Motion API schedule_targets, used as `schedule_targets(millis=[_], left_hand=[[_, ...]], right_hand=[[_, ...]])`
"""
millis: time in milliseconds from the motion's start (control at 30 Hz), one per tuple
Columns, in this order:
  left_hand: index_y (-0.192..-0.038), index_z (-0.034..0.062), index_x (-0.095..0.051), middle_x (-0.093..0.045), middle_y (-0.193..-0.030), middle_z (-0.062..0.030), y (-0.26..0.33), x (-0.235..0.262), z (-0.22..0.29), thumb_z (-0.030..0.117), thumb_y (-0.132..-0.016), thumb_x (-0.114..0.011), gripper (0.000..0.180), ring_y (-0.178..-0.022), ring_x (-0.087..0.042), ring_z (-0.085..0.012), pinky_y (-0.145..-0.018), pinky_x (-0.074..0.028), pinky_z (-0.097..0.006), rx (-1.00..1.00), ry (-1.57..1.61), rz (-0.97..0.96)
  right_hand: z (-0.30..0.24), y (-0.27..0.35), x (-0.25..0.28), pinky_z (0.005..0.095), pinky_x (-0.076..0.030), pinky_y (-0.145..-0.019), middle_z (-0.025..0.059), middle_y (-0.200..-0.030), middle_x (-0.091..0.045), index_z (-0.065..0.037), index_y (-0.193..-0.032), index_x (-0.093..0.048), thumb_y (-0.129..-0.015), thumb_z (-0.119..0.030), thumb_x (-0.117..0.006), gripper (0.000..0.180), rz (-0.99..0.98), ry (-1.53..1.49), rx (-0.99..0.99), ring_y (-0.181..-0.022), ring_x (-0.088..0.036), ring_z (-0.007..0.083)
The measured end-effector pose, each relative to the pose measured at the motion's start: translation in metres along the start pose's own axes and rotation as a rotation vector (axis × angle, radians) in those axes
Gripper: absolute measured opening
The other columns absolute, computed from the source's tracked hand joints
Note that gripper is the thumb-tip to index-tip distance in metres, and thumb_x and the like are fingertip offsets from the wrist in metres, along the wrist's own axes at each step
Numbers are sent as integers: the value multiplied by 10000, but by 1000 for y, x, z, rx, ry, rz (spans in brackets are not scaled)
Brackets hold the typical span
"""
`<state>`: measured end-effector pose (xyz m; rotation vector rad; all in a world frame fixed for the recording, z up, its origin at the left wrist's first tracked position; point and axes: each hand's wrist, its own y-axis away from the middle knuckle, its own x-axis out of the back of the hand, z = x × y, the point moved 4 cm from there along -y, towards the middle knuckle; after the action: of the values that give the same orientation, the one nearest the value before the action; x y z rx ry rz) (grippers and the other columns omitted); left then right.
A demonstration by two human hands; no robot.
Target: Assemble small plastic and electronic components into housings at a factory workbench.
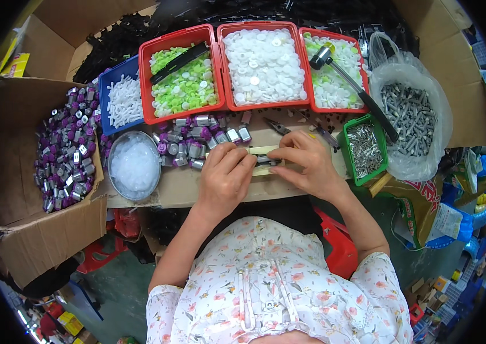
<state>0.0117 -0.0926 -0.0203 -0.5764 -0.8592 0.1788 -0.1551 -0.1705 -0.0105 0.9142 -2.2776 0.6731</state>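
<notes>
Head view, left hand (224, 176) and right hand (306, 162) palms down, fingers pinching small metal part (265, 160)

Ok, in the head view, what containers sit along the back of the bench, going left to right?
Cardboard box of purple-and-silver parts → blue bin of white pieces → red bin of green discs → red bin of white discs → red bin holding a hammer → clear bag of grey metal parts.

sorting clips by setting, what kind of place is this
Most likely a small assembly workshop, with parts put together by hand. Red bins hold white and green plastic discs, a cardboard box is full of purple-and-metal parts, and both hands, left and right, work a small piece on a crowded bench.
</notes>
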Motion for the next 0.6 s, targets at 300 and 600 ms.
schedule_targets(millis=[300, 600], left_hand=[[-927, 2, -659, -627, -936, -94, 3, -1, -1, -20, -692, -737, 248, -919, -597, -294, -763, -494, -398, -11, 11, 26], [-930, 6, -685, -635, -908, -102, 3, 0, -3, -48, -702, -764, 248, -873, -593, -307, -738, -504, -389, 17, 42, 40]], right_hand=[[12, 14, -15, 298, -452, -846, 81, -1010, -572, -27, -990, -730, -738, -19, -766, 254, 125, -280, -233, -947, -570, 193], [-10, -31, 40, 307, -484, -822, 90, -982, -617, -14, -1026, -707, -771, -58, -755, 263, 79, -154, -153, -921, -612, 203]])
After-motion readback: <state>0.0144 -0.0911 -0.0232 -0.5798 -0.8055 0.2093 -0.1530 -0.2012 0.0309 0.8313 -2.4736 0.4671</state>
